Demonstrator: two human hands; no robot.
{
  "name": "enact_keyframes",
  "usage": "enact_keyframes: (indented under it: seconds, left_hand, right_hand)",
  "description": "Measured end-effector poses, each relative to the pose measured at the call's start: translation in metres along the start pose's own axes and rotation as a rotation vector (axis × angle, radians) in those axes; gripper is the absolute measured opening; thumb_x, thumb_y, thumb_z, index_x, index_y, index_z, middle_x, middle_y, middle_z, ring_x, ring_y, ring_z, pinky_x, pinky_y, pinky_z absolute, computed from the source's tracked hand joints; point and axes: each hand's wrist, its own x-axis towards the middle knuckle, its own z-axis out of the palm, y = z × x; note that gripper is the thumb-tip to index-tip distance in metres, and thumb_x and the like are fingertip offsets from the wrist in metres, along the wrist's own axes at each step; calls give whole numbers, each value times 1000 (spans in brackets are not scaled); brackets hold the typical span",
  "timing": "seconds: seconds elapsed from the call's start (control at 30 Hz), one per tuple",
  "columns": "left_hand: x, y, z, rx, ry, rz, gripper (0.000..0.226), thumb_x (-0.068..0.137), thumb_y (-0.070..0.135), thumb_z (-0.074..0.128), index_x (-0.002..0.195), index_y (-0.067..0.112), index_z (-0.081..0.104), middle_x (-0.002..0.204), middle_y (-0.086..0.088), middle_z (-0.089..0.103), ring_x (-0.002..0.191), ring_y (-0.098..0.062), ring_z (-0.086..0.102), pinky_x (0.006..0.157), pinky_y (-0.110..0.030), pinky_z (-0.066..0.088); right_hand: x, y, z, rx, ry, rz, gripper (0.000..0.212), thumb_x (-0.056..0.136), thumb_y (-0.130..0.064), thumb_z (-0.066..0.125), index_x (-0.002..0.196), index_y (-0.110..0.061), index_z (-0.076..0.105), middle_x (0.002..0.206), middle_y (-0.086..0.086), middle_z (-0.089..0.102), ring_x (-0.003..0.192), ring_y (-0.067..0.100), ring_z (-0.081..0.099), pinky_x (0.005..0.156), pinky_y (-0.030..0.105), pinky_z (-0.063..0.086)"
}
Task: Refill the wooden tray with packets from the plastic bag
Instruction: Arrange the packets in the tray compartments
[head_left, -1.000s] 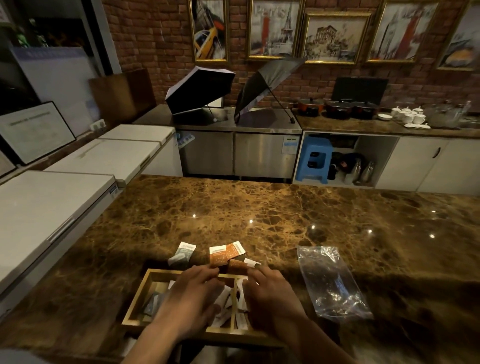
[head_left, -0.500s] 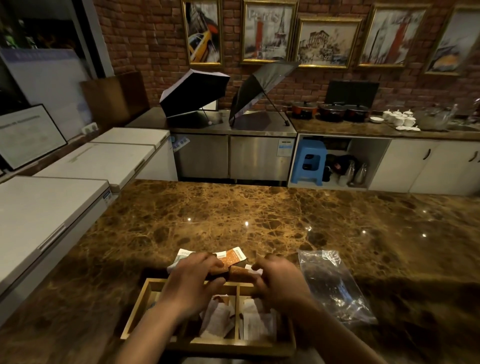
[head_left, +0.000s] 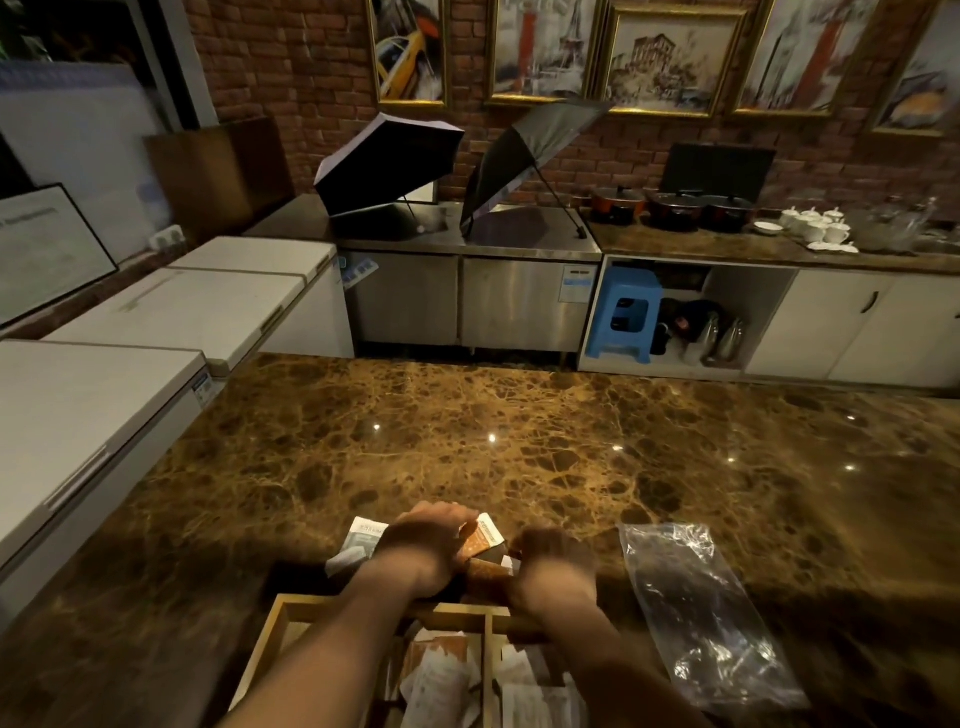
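A divided wooden tray (head_left: 270, 644) sits at the near edge of the marble counter, with several white and orange packets (head_left: 439, 675) lying in its compartments. Just beyond its far rim lies a small pile of loose packets: an orange one (head_left: 483, 540) and a grey-white one (head_left: 361, 540). My left hand (head_left: 426, 551) rests curled over the pile, fingers on the orange packets. My right hand (head_left: 553, 569) is curled beside it, touching a brown-orange packet (head_left: 485, 571). The clear plastic bag (head_left: 696, 613) lies flat to the right and looks empty.
The brown marble counter (head_left: 519, 441) stretches far ahead. White chest freezers (head_left: 104, 374) line the left side. Across the aisle a steel counter holds two open umbrellas (head_left: 389, 161), with pots and white cups further right.
Both hands have moved forward out of the tray, over its far rim, onto the loose packets on the counter. The camera view has lifted slightly.
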Motion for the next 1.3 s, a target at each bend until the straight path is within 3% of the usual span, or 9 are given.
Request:
enact_keyframes:
  seconds: [0.23,0.43,0.53,0.63,0.83,1.0,1.1,1.17,1.3]
  left_hand:
    - [8,6,9,48,82,-38,57,89,33,66,143,32,47,141,-2,55,129,-25,51,107,-39,41]
    - [6,8,5,-145,77,-145,22,87,35,69,108,31,65,126,-3,60,115,-26,60,98,-36,50]
    - [1,9,-6,-218,149,-165,9,90,28,63,99,28,66,120,-6,62,106,-27,62,87,-32,49]
    - [-7,11,-24,-323,207,-180,9,91,21,60,92,29,63,113,-4,70,98,-25,65,83,-32,51]
    - [-54,17,-60,-446,175,-77,37,88,35,75,123,30,64,110,12,62,99,-12,61,83,-27,49]
    - [-86,12,-56,-365,35,-91,42,75,39,87,110,34,63,104,17,61,96,-7,61,78,-23,51]
    - [-98,10,-39,-289,-33,-83,37,74,33,88,96,36,58,106,17,59,100,-8,58,72,-16,45]
    - [-104,9,-28,-245,-103,-101,35,74,33,86,94,37,57,112,12,61,105,-10,58,79,-22,50]
    - [-115,9,-18,-266,-131,-173,32,71,26,87,89,34,61,107,9,65,96,-8,61,68,-21,52]
  right_hand:
    - [10,-2,6,-7,47,-6,35,92,-20,68,127,-22,66,131,7,65,120,23,63,96,35,55]
    - [11,2,-1,113,21,-43,28,97,-21,62,124,-18,66,129,9,64,117,23,63,95,30,51]
    - [6,6,-13,231,34,-60,6,94,-28,65,99,-30,68,109,2,70,101,18,66,86,26,51]
    - [0,14,-31,406,94,-63,21,86,-34,76,72,-33,59,83,-13,63,84,9,65,72,21,50]
    - [-34,34,-75,676,-72,-65,20,85,-15,79,91,-29,67,94,-3,69,83,13,69,68,30,62]
    - [-60,50,-86,625,-198,-91,42,78,-15,85,113,-23,63,105,-3,65,92,13,66,66,25,59]
    - [-71,54,-78,532,-302,-157,35,75,-15,87,104,-18,68,105,-1,69,94,14,68,73,33,64]
    - [-75,52,-72,445,-366,-205,34,76,-13,85,106,-17,70,107,0,70,99,16,69,82,36,64]
    - [-78,53,-70,379,-327,-223,36,79,-9,83,110,-14,66,103,-3,65,99,18,68,75,28,62]
